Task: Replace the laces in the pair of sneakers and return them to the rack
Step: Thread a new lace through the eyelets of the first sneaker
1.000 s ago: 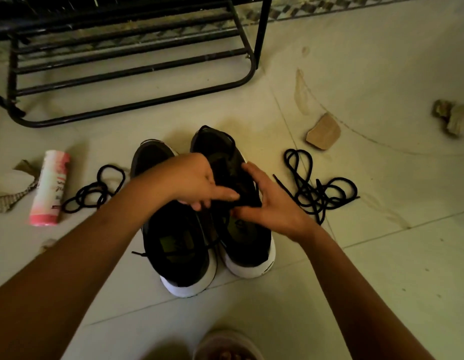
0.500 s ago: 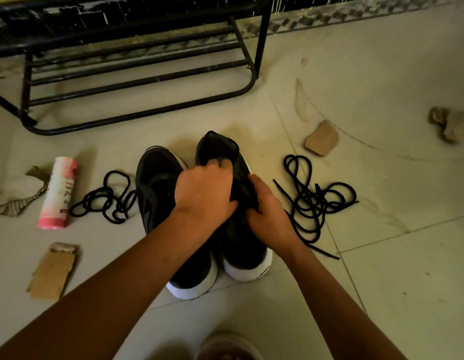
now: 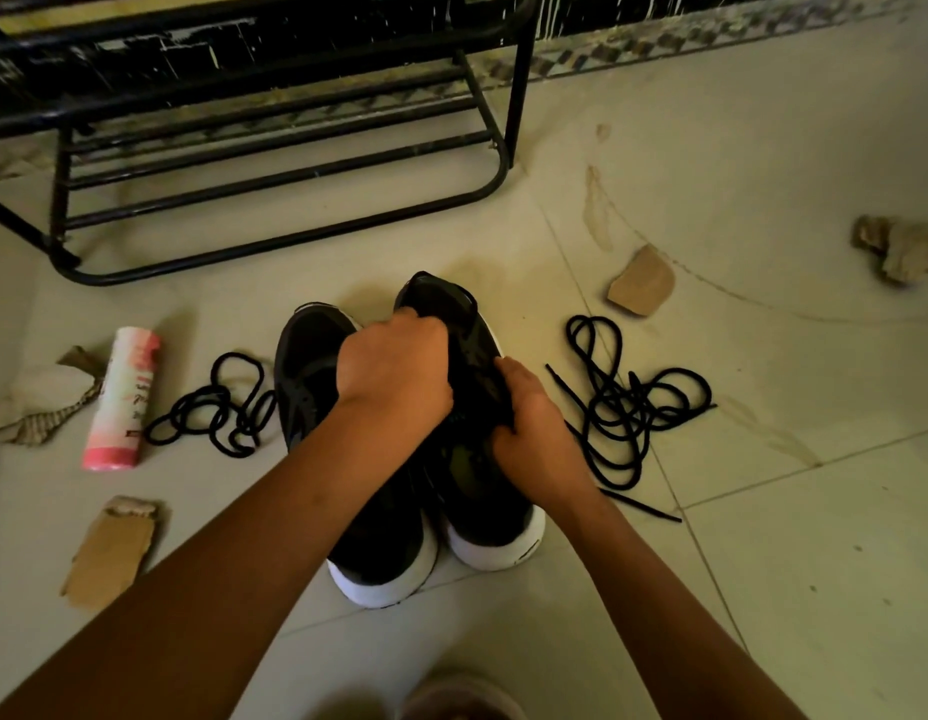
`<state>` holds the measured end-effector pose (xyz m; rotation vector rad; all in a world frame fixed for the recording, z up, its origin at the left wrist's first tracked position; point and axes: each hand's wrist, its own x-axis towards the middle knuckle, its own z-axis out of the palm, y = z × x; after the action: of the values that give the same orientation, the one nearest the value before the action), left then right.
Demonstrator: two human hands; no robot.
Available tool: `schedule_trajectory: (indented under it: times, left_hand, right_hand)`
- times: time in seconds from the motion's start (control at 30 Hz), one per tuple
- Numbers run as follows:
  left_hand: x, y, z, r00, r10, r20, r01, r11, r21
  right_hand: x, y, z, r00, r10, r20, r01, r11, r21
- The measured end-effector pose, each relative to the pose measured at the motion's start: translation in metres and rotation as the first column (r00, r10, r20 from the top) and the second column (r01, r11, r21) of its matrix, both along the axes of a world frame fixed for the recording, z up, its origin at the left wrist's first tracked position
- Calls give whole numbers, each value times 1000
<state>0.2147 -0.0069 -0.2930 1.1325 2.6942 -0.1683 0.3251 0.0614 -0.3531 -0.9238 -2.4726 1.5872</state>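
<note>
Two black sneakers with white soles stand side by side on the tiled floor, heels toward me. My left hand [image 3: 394, 371] is curled over the top of the right sneaker [image 3: 472, 366], gripping its tongue area. My right hand [image 3: 529, 423] grips the same sneaker from its right side. The left sneaker [image 3: 306, 376] stands untouched under my left forearm. One loose black lace [image 3: 633, 402] lies tangled to the right of the sneakers. Another black lace [image 3: 218, 407] lies to their left. The black metal rack [image 3: 275, 163] stands beyond the sneakers.
A pink and white bottle [image 3: 121, 400] lies on the floor at left. Torn cardboard pieces [image 3: 108, 553] lie at lower left, another cardboard scrap [image 3: 641, 280] at upper right, crumpled paper [image 3: 893, 246] far right. A foot [image 3: 451, 698] shows at the bottom edge.
Both hands went from fingers extended over the right sneaker to curled around it. The view shifted downward slightly.
</note>
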Motion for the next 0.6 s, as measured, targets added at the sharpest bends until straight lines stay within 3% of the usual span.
schedule_trajectory:
  times: [0.13,0.27,0.43,0.6]
  left_hand:
    - [0,3,-5,998,2,-55,-1,1000,10]
    - [-6,5,-9,999,27,31,-28,1000,13]
    - [-19,4,-17,950,112,291,-165,972,166]
    - [-28,6,-26,768,264,584,-432,886,168]
  right_hand:
    - [0,0,0,1000,-12,22,12,1000,9]
    - [0,-1,-1,999,-21,33,21,1000,7]
    - [0,-1,-1,998,-31,50,32,999,-4]
    - [0,-1,1,998,-30,59,29,1000,5]
